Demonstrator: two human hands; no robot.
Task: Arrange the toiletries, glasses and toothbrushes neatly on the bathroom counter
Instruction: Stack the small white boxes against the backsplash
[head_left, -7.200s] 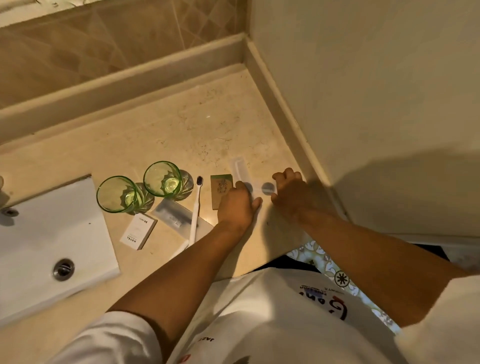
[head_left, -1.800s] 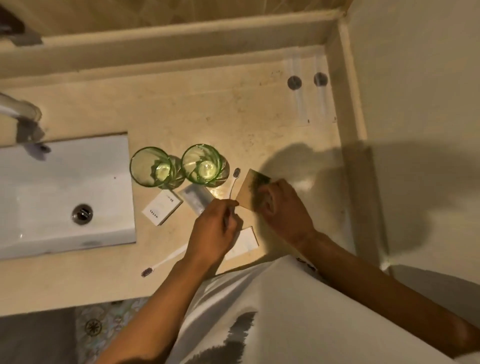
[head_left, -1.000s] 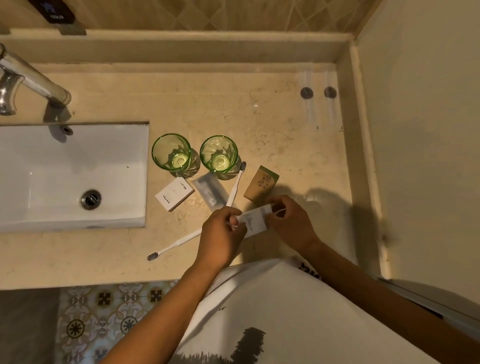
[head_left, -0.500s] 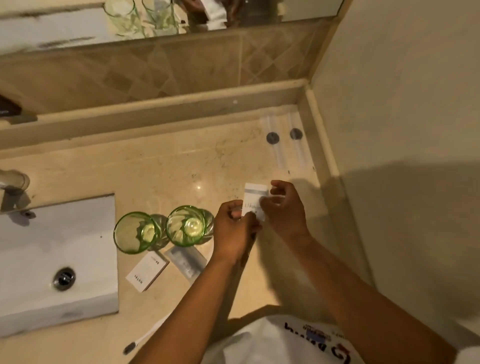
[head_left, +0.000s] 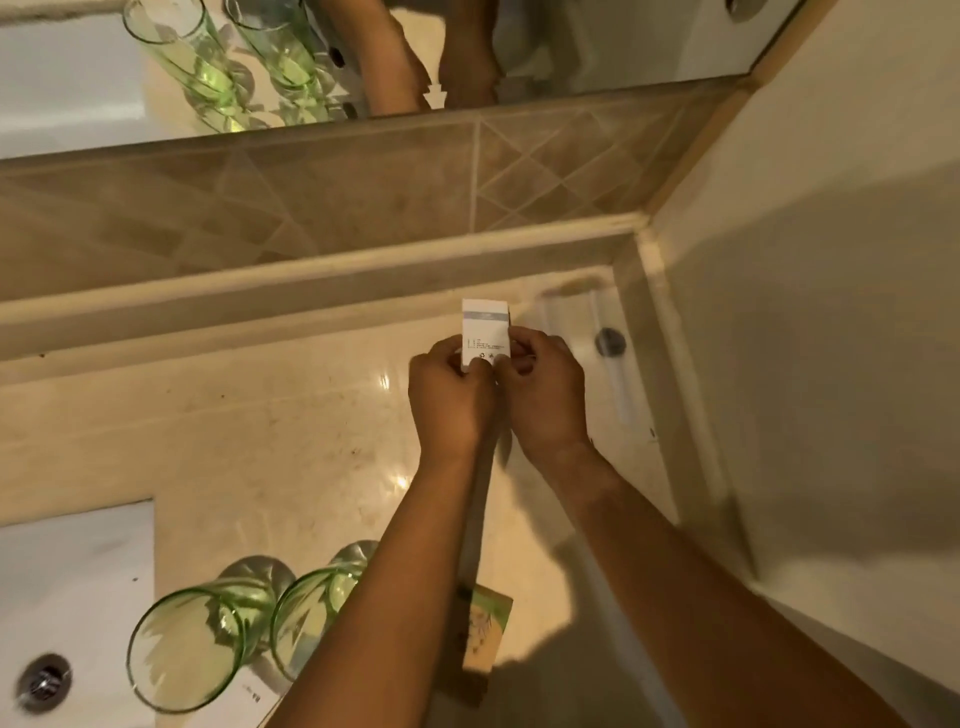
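Note:
My left hand (head_left: 449, 395) and my right hand (head_left: 543, 387) both grip a small white toiletry box (head_left: 484, 327), held upright near the back right of the beige counter (head_left: 260, 426). Two green glasses (head_left: 187, 647) (head_left: 317, 608) stand near the front left, beside the sink. A tan soap box (head_left: 488, 631) lies on the counter under my left forearm, partly hidden. Clear plastic packets with dark round caps (head_left: 610, 343) lie in the back right corner. No toothbrush shows in this view.
A white sink (head_left: 67, 587) with its drain (head_left: 44, 683) is at the lower left. A raised ledge and tiled backsplash (head_left: 311, 208) run along the back, with a mirror (head_left: 156, 62) above. A wall (head_left: 805, 364) closes the right side.
Both hands have carried the white box away from the front of the counter towards the back right corner. The view has tilted up, so the mirror now shows.

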